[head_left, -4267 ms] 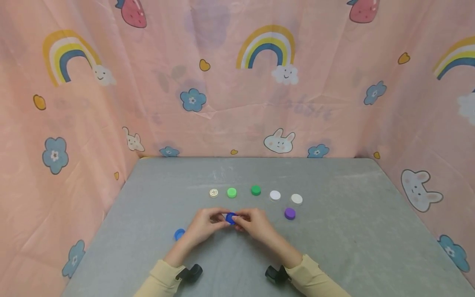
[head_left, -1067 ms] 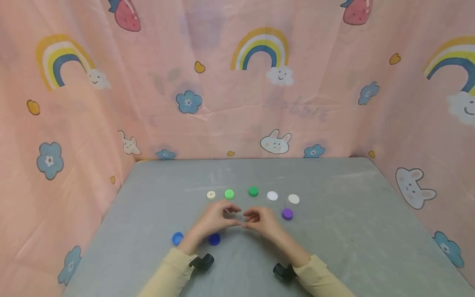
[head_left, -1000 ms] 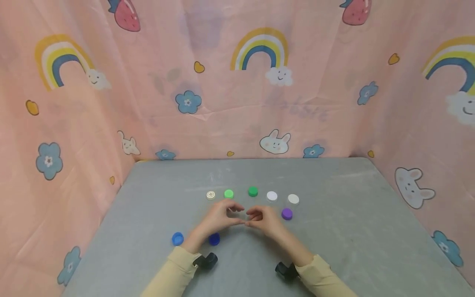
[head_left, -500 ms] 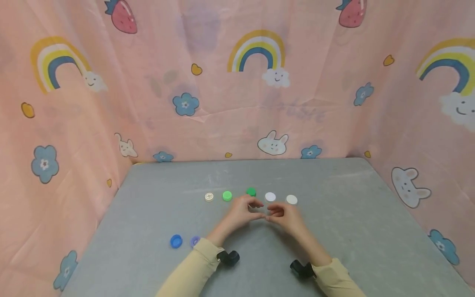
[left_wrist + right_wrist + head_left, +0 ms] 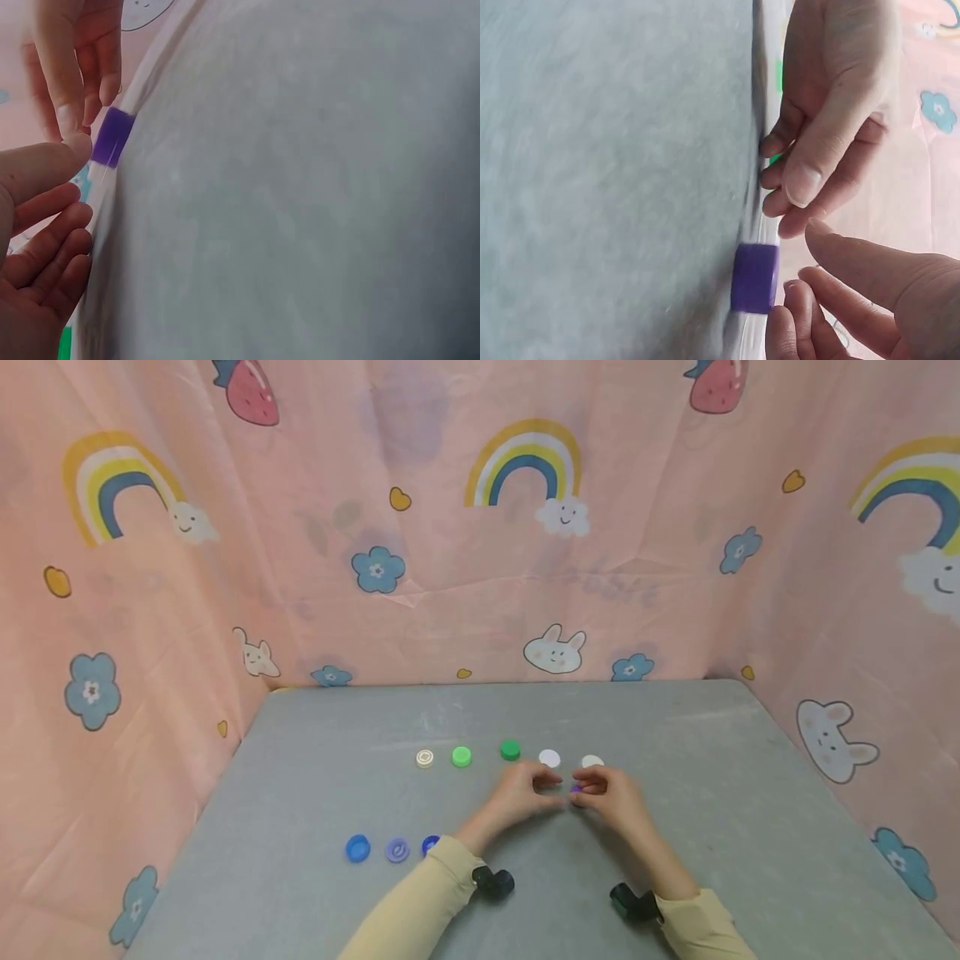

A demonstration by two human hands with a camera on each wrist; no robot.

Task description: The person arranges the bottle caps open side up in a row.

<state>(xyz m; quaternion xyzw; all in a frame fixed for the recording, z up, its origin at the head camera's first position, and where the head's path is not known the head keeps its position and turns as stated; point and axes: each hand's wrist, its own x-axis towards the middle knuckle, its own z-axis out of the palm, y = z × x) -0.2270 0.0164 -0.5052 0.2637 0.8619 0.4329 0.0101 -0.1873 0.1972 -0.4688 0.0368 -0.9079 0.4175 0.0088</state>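
The purple bottle cap (image 5: 576,791) is mostly covered by my right hand (image 5: 611,797) in the head view; both wrist views show its side, as the purple cap (image 5: 755,277) on the grey table. My right fingertips are right beside it, thumb and fingers spread apart. Facing it, just left, is my left hand (image 5: 521,793), its thumb and fingers in a loose C with nothing between them. Nearer the front lie a blue cap (image 5: 357,848), a lavender cap (image 5: 397,850) and a dark blue cap (image 5: 430,844), the last partly behind the left sleeve.
Behind the hands runs a row: a cream patterned cap (image 5: 424,758), a light green cap (image 5: 461,757), a dark green cap (image 5: 510,750), a white cap (image 5: 550,758) and an off-white cap (image 5: 592,761). Pink curtain (image 5: 450,610) encloses the table (image 5: 675,727) at the back and sides.
The dark blue cap, held between both hands about four seconds ago, now lies at front left. Both hands have moved right to the purple cap. The lavender cap has come out from behind the left arm.
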